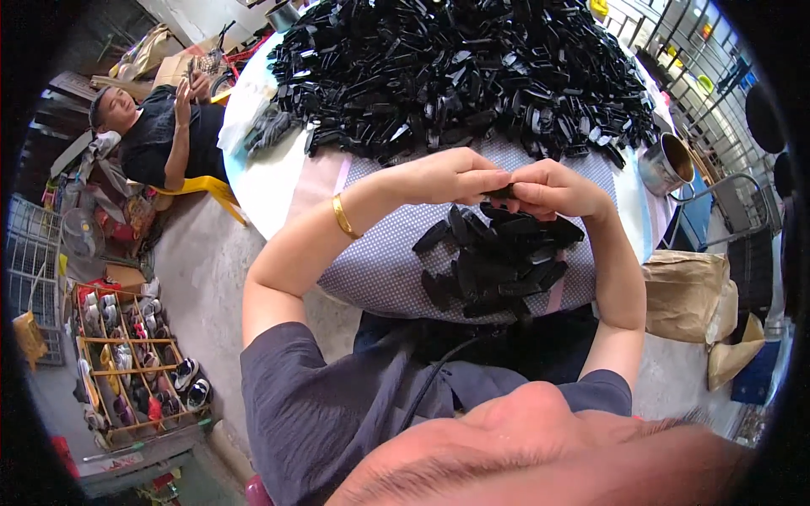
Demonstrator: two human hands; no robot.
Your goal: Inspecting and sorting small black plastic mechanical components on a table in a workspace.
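Note:
Both hands meet above the near part of the table, pinching one small black plastic piece [499, 192] between them. My left hand [456, 177], with a gold bracelet on its wrist, holds the piece from the left with closed fingers. From the right, my right hand [561, 190] grips it with thumb and bent fingers, which hide most of it. Just below the hands lies a small heap of similar black pieces [498, 270] on a patterned grey cloth [371, 261]. Beyond, a large pile of glossy black pieces [456, 76] covers the far part of the table.
The round white table [261, 190] carries dark gloves [272, 128] at its left and a metal pot [666, 164] at its right. Another person [156, 139] sits at the left on a yellow stool [211, 187]. A shoe rack [131, 363] and brown paper sacks [692, 295] stand on the floor.

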